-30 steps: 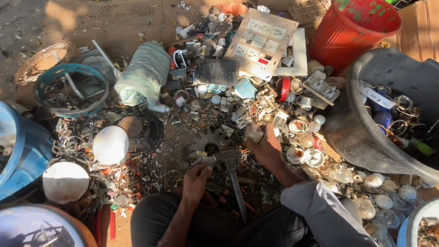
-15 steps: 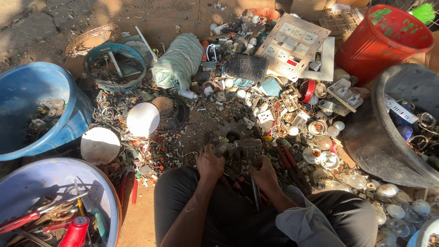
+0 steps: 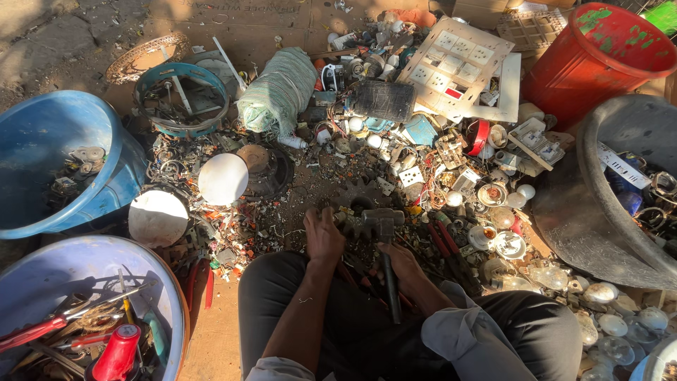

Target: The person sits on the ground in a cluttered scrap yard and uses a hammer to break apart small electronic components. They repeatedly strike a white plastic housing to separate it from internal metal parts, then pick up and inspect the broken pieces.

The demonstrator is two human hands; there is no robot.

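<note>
I sit on the ground with my knees apart among scrap. My right hand point(image 3: 403, 264) grips the dark handle of a hammer point(image 3: 388, 282), whose metal head lies near a toothed metal gear point(image 3: 358, 200) on the dirt. My left hand point(image 3: 323, 236) is just left of the hammer head, its fingers closed on a small scrap piece point(image 3: 343, 221) held against the ground. What that piece is cannot be made out.
A blue tub point(image 3: 106, 183) and a pale tub point(image 3: 151, 282) of tools stand at the left. At the right stand a red bucket point(image 3: 599, 67) and a black tub point(image 3: 575, 212). Beyond lie a white switch panel point(image 3: 458, 60), a green bundle point(image 3: 278, 92), white domes point(image 3: 223, 178) and bulbs point(image 3: 606, 293).
My right hand drew back from the pile and took the hammer handle. Both hands now meet in front of my knees. The view swung left, bringing the left tubs into sight.
</note>
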